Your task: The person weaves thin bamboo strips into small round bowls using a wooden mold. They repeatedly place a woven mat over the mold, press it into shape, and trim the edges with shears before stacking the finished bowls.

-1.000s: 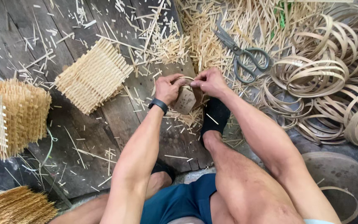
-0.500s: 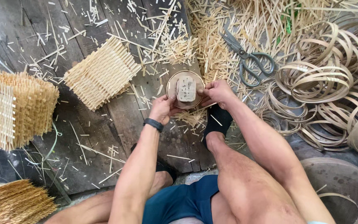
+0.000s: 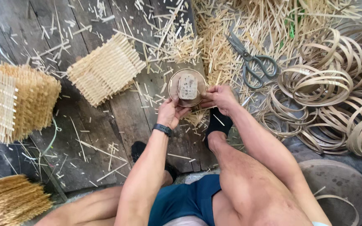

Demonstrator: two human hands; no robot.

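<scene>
Keep both hands, left hand (image 3: 170,112) and right hand (image 3: 218,96), clamped on opposite edges of the round bamboo ring (image 3: 187,88), gripping evenly to hold it level.

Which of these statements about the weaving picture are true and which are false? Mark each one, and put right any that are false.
1. Both hands hold a small round hoop with a pale block inside it. True: the left hand and the right hand grip the round hoop at its lower edge.
2. The scissors lie in the person's lap. False: the scissors lie on the floor among the splinters, beyond the right hand.
3. A dark wristband sits on the left wrist. True: see the wristband.
4. The coiled strips are piled on the person's left. False: the coiled strips lie on the right.
</scene>
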